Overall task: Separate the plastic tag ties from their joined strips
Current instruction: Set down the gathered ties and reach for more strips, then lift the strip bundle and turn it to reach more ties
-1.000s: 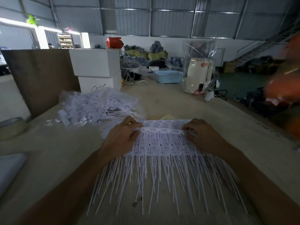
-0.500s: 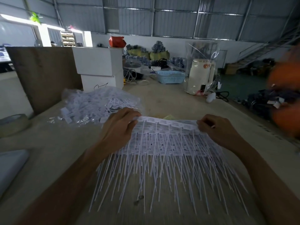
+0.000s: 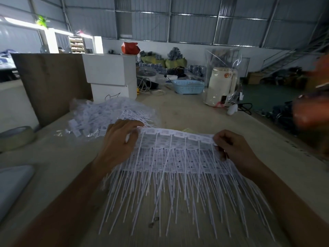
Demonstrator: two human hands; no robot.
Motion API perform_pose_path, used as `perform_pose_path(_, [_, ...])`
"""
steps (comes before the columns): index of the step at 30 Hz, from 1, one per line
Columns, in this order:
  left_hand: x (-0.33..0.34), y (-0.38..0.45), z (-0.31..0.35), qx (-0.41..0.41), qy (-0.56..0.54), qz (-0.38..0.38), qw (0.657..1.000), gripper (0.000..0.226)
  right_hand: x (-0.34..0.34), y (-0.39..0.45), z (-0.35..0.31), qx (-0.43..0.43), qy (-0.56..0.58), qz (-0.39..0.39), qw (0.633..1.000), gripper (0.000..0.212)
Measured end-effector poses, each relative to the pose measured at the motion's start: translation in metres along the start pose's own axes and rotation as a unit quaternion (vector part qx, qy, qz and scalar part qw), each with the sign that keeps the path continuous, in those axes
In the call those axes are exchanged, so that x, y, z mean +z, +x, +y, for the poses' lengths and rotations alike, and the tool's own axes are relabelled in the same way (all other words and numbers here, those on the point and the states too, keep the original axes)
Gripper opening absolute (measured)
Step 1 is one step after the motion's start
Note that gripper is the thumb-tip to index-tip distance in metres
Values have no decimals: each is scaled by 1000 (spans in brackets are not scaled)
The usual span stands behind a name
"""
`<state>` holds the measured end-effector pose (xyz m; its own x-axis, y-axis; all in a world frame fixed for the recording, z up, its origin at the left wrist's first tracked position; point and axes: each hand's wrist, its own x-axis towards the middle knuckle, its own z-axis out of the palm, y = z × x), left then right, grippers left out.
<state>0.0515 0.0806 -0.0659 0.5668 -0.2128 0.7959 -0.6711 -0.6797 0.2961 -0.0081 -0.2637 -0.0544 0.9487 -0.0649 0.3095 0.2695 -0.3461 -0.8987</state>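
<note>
Nearest me, at 6 o'clock, loose tails of the stacked tag-tie strips (image 3: 169, 175) fan toward the table (image 3: 195, 111) edge; heads sit farther out, so I guess the stack was laid that way to keep the joined ends in reach. Top strip (image 3: 178, 135) is raised off the stack at its far edge, stretched between both hands, tails hanging down over the layers under it. I read this as peeling one strip free before breaking ties off it. Left hand (image 3: 118, 145), about 9 o'clock of the stack, fingers curled over the strip's left end, pinching it, wrist low, forearm running back to 7. Right hand (image 3: 231, 148), at 3 o'clock, knuckles up, fingers bent in on the right end, pinching it too; fingertips hidden, exact hold unclear. Farther out at 11 o'clock, heap of tag ties (image 3: 110, 114) on clear plastic, likely the done pile. Beyond at 12–1, blue basket (image 3: 188, 86) and cream kettle (image 3: 220, 86).
</note>
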Motion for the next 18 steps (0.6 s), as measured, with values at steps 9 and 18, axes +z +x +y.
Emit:
perform_pose_path(9, [-13, 7, 5, -16, 51, 72, 996, 20, 15, -4, -2, 79, 101, -34, 991, 16])
perform_pose_path(18, [11, 26, 53, 29, 6, -91, 995, 23, 23, 0, 5, 86, 158, -52, 982, 20])
